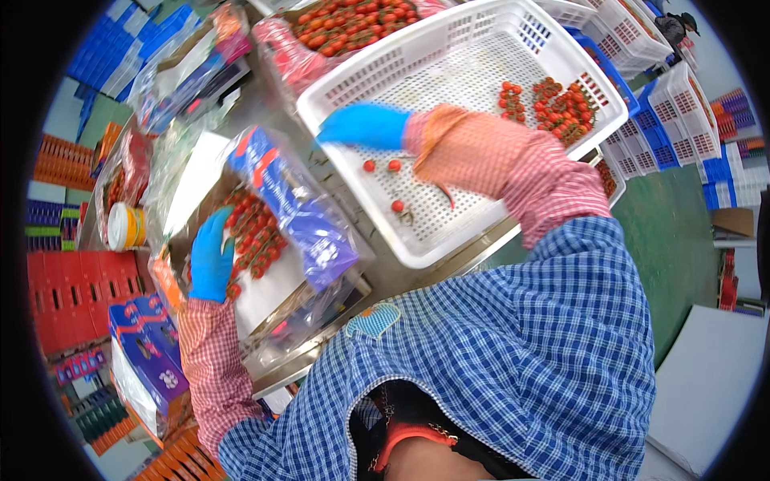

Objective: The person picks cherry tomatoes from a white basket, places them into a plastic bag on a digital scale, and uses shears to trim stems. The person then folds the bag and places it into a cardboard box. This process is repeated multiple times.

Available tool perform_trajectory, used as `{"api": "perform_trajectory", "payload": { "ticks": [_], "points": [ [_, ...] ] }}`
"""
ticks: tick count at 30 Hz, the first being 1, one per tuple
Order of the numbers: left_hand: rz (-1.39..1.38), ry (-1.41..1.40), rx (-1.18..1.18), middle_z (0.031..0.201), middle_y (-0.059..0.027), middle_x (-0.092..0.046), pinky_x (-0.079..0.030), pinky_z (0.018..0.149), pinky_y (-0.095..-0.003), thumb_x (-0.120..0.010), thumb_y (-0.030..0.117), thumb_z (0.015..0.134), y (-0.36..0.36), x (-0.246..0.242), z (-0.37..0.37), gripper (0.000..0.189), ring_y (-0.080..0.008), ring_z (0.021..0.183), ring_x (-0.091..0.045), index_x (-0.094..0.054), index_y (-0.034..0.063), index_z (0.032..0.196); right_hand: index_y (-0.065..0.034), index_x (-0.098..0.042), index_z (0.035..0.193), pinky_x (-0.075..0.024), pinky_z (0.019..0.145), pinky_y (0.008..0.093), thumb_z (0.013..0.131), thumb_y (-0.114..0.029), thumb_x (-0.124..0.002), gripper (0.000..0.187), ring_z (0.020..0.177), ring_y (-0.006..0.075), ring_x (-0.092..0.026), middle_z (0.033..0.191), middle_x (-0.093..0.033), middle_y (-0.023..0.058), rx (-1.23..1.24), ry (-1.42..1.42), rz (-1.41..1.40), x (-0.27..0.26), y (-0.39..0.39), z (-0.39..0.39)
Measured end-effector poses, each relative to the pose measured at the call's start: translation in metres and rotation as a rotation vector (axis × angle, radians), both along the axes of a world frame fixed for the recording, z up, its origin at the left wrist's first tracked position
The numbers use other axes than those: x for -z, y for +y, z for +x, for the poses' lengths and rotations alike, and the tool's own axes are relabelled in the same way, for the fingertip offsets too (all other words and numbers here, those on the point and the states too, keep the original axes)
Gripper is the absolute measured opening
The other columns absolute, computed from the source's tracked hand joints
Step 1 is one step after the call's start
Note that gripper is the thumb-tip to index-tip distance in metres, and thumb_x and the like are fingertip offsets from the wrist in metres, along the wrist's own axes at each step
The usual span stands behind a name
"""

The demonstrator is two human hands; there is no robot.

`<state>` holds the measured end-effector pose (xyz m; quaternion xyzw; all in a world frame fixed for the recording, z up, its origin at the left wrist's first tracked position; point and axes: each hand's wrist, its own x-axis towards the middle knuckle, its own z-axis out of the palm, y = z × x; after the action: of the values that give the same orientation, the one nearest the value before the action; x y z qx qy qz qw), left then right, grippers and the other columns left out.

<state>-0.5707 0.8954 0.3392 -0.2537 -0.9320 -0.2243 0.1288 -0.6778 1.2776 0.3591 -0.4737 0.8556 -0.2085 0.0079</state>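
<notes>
My left hand (210,257), in a blue glove, lies against the left side of vine cherry tomatoes (258,231) in a lined cardboard box. Its fingers are extended, with the thumb apart. The box's blue and purple printed side (295,204) stands under clear plastic film. Over the left rim of a white perforated plastic crate (415,255) is my right hand (364,126), also gloved in blue and blurred by motion. Whether it holds anything is hidden. Loose tomatoes (397,206) lie below it in the crate, and vine tomatoes (562,111) fill the crate's right corner.
A heaped container of tomatoes (355,24) sits behind the crate. Another film-wrapped box (192,66) is at the back left, and a white and yellow tub (126,226) stands at the left. Stacked crates (686,120) and a person (677,27) are at the right.
</notes>
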Motion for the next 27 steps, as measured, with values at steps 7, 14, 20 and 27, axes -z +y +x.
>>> {"api": "perform_trajectory", "payload": {
  "ticks": [7,14,20,27],
  "points": [
    [-0.111,0.062,0.868,0.117,-0.0113,-0.055,-0.044,0.089,-0.0377,-0.048,-0.005,0.073,0.300,0.004,-0.095,0.046,-0.0312,0.109,-0.051,-0.052,0.0079,0.117,-0.0238,-0.041,0.122,-0.0333,0.101,0.0446,0.077,-0.007,-0.056,0.050,0.130,0.0281,-0.028,0.139,-0.032,0.0027,0.004,0.355,1.120,0.032,0.276,0.003],
    [-0.337,0.628,1.297,0.131,-0.0029,-0.042,-0.045,0.085,-0.0343,-0.048,0.013,0.082,0.476,0.103,-0.094,0.046,-0.0241,0.113,-0.048,-0.042,0.0238,0.127,-0.0142,-0.058,0.100,-0.0200,0.106,0.0537,0.063,-0.012,-0.066,0.037,0.102,0.0280,-0.053,0.102,-0.058,0.0071,0.331,0.279,0.844,0.065,0.278,-0.036],
    [-0.275,0.215,1.351,0.118,-0.0028,-0.049,-0.049,0.075,-0.0335,-0.054,0.012,0.078,0.478,0.125,-0.096,0.044,-0.0235,0.096,-0.056,-0.049,0.0205,0.121,-0.0090,-0.045,0.110,-0.0453,0.071,0.0361,0.081,-0.025,-0.053,0.034,0.079,0.0239,-0.057,0.096,-0.058,0.0117,0.896,-0.442,-0.529,-0.002,0.307,-0.059],
    [-0.615,-0.478,1.017,0.118,-0.0066,-0.051,-0.045,0.083,-0.0382,-0.053,0.013,0.078,0.451,0.087,-0.086,0.040,-0.0259,0.106,-0.052,-0.052,0.0185,0.117,-0.0038,-0.052,0.102,-0.0452,0.078,0.0439,0.077,-0.030,-0.055,0.036,0.095,0.0278,-0.052,0.094,-0.057,0.0091,0.317,-0.486,-1.645,-0.058,0.301,0.062]
  ]
}}
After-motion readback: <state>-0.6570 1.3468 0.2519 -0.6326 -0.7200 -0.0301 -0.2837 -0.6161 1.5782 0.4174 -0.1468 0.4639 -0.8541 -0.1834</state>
